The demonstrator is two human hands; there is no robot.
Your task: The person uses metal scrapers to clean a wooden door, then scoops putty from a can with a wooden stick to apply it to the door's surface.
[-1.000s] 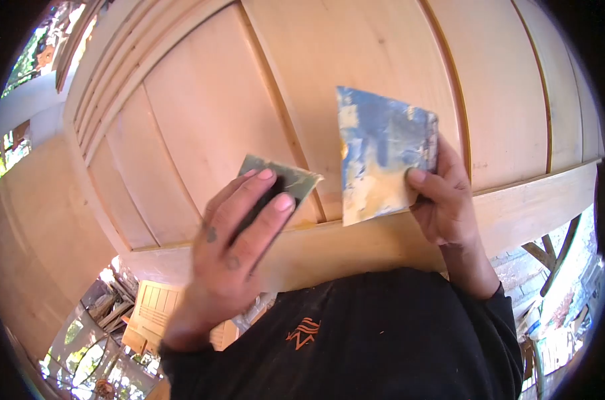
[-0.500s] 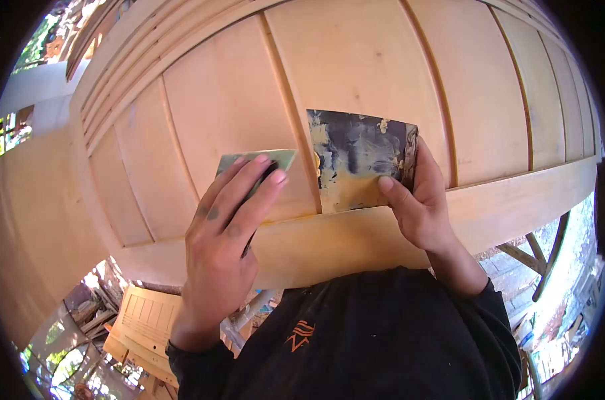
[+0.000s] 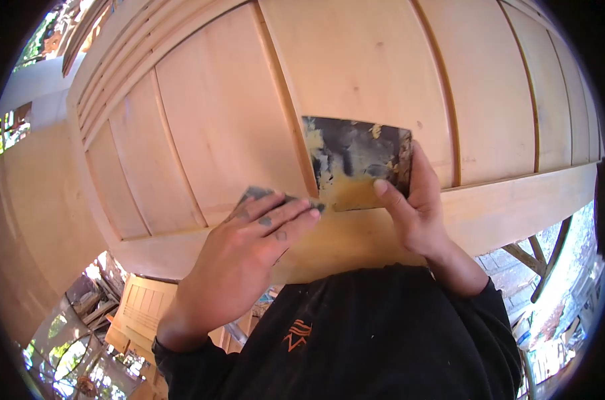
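Against the pale paneled wooden door (image 3: 376,80) in front of me, my right hand (image 3: 416,207) pinches a flat rectangular metal plate smeared with dark and yellow filler (image 3: 352,170), thumb across its lower edge, its long axis running sideways. My left hand (image 3: 249,257) is closed flat over a small thin grey-green scraper blade (image 3: 259,195), fingers pressing it down. The scraper's tip lies just left of the plate's lower corner, near the door's vertical groove (image 3: 286,113), so my left hand is the nearer.
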